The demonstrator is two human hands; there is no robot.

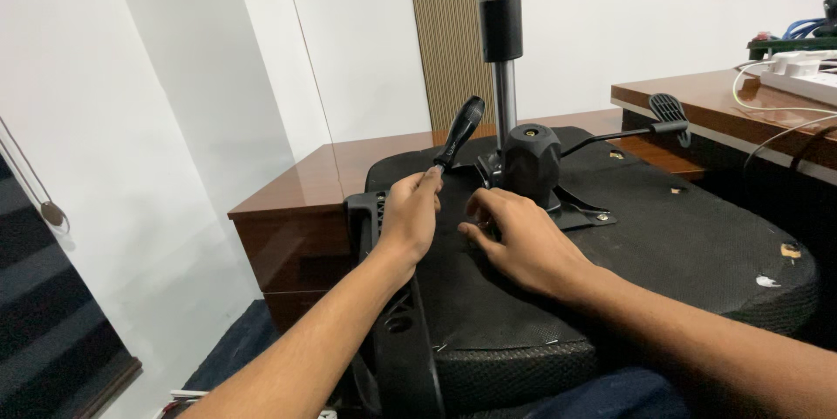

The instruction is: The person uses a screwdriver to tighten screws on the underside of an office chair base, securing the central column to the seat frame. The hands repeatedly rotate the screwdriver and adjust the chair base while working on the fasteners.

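An upturned office chair seat with a black fabric underside lies in front of me. Its metal mechanism plate carries a black tension knob, and the gas cylinder rises straight up from it. My left hand grips a black-handled screwdriver, tilted up and to the right, tip down near the plate's left edge. My right hand rests flat on the seat beside the plate, fingers by the screwdriver tip. A black armrest bracket sits under my left wrist.
A black adjustment lever sticks out to the right of the mechanism. A brown wooden desk stands behind, with a white power strip and cables on it. A lower wooden cabinet is at the left, against white walls.
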